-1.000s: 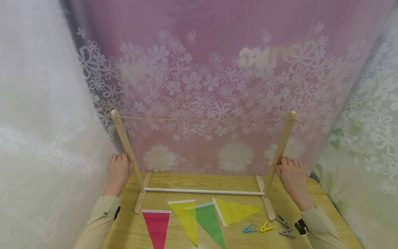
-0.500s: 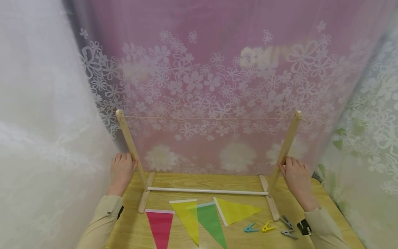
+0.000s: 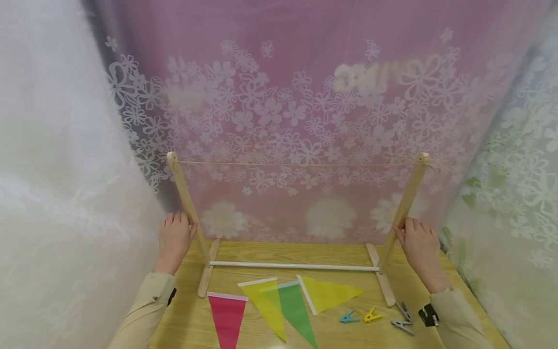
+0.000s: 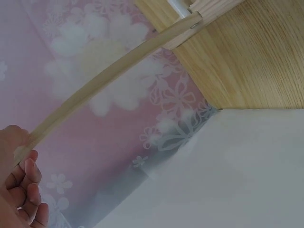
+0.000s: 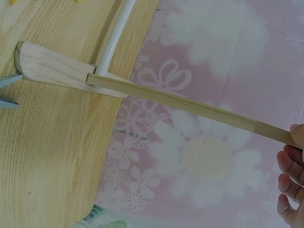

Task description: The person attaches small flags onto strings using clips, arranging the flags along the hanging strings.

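Observation:
A wooden stand has a left upright point(image 3: 185, 196) and a right upright point(image 3: 410, 191), joined low down by a white rod point(image 3: 294, 265). Between the tops runs a thin string point(image 3: 296, 165). My left hand point(image 3: 174, 241) grips the left upright at mid-height, the thumb along it in the left wrist view. On the other side my right hand point(image 3: 420, 251) pinches the right upright, fingers curled behind it. In front of the rod lie a pink pennant point(image 3: 227, 317), a yellow pennant point(image 3: 263, 308), a green pennant point(image 3: 298, 310) and another yellow pennant point(image 3: 329, 293).
A blue clip point(image 3: 348, 317), a yellow clip point(image 3: 372, 316) and two grey clips point(image 3: 402, 325) lie at the front right. One grey clip touches or nearly touches the right foot point(image 3: 385, 289). A pink flowered curtain point(image 3: 283, 121) hangs behind the wooden table point(image 3: 183, 322).
Both hands and the stand have shifted right across the table. The pink pennant has slid right, the left yellow pennant's tip has swung right, and the upper grey clip has moved slightly right.

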The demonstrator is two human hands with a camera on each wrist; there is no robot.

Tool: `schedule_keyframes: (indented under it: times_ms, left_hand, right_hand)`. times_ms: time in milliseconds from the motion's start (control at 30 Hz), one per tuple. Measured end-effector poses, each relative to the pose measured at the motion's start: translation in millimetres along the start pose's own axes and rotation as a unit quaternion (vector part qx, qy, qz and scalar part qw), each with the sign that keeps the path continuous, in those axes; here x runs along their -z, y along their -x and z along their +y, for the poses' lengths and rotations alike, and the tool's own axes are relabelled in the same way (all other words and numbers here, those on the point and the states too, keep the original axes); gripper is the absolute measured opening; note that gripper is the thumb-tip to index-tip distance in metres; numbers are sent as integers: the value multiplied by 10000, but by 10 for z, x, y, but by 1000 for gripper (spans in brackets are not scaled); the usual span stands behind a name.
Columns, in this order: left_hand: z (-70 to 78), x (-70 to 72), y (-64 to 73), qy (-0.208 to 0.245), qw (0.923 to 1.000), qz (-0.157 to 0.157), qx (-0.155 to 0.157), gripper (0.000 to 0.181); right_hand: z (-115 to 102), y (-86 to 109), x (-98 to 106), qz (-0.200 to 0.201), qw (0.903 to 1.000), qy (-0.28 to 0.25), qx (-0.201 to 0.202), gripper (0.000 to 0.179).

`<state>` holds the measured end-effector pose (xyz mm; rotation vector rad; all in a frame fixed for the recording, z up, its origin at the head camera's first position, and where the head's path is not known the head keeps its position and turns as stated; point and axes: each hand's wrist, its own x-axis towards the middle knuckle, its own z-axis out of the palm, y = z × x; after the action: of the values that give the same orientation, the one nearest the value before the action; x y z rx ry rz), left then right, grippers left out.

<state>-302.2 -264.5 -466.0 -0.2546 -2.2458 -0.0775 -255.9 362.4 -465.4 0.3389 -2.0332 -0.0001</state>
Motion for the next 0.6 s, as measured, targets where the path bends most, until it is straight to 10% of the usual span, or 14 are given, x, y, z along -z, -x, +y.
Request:
schedule_keyframes:
  times_ms: [600]
  left_hand:
    - [196, 7, -32, 154, 9993, -283, 165, 32]
  right_hand:
    - [156, 90, 37, -439, 9979, -249, -398, 28]
